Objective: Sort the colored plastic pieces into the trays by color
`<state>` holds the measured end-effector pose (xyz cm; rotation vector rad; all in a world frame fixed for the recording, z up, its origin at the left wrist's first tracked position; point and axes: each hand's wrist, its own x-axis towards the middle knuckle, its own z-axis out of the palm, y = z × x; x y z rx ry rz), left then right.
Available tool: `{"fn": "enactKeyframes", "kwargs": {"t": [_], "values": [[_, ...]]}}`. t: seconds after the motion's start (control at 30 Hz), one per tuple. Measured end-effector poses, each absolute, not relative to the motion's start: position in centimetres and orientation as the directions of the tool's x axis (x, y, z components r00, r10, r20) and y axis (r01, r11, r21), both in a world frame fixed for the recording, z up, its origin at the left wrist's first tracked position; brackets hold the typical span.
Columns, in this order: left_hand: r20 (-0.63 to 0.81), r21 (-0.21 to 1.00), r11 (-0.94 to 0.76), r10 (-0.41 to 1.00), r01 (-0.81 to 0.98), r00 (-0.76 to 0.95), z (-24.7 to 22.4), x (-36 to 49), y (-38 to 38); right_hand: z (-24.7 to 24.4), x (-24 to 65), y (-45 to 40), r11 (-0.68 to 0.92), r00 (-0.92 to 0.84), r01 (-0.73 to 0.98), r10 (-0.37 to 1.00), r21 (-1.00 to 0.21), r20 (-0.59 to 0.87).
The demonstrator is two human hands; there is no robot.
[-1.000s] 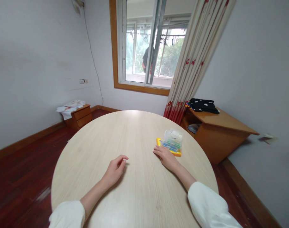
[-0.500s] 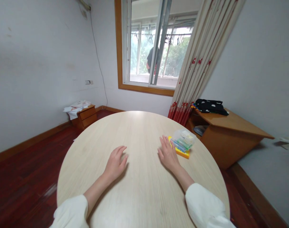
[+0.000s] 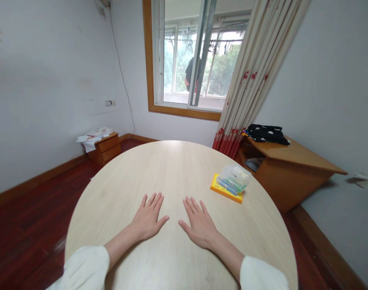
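Both my hands lie palm down on a round, pale wood-grain table [image 3: 172, 169]. My left hand [image 3: 147, 219] rests left of the middle, fingers spread and holding nothing. To its right, my right hand [image 3: 200, 223] is flat too, with its fingers apart and nothing in it. Beyond my right hand, toward the table's right edge, sits a yellow flat box [image 3: 216, 186]. On top of it stands a clear plastic case [image 3: 236, 173] with blue and green contents that I cannot make out. Neither hand touches the box or the case.
A tilted-looking wooden desk [image 3: 292, 177] with folded black cloth [image 3: 268, 133] on it stands at the right. At the far left is a small drawer cabinet [image 3: 110, 148] under papers. Behind the table are a window [image 3: 178, 72] and a long curtain [image 3: 247, 80].
My right hand has drawn back from beside the yellow box toward me and the table's middle. My left hand has shifted slightly nearer and flattened on the tabletop.
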<state>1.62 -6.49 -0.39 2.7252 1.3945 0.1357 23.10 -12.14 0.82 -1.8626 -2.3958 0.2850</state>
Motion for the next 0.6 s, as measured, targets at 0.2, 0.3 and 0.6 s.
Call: {"fn": "enactKeyframes", "kwargs": {"t": [0.2,0.3,0.6], "values": [[0.003,0.116,-0.564,0.824,0.818,0.567,0.1,1.9,-6.4,0.9,23.1,-12.0,0.22,-0.238,0.941,0.97,-0.255,-0.041],[-0.032,0.132,-0.536,0.838,0.834,0.544,0.9,2.3,-6.8,0.9,23.3,-11.7,0.177,-0.206,0.927,0.977,-0.331,-0.054],[-0.019,0.58,-0.657,0.58,0.482,0.814,5.6,-0.3,-16.4,7.6,20.7,-20.5,0.32,-0.26,0.477,0.941,-0.819,0.216]]}}
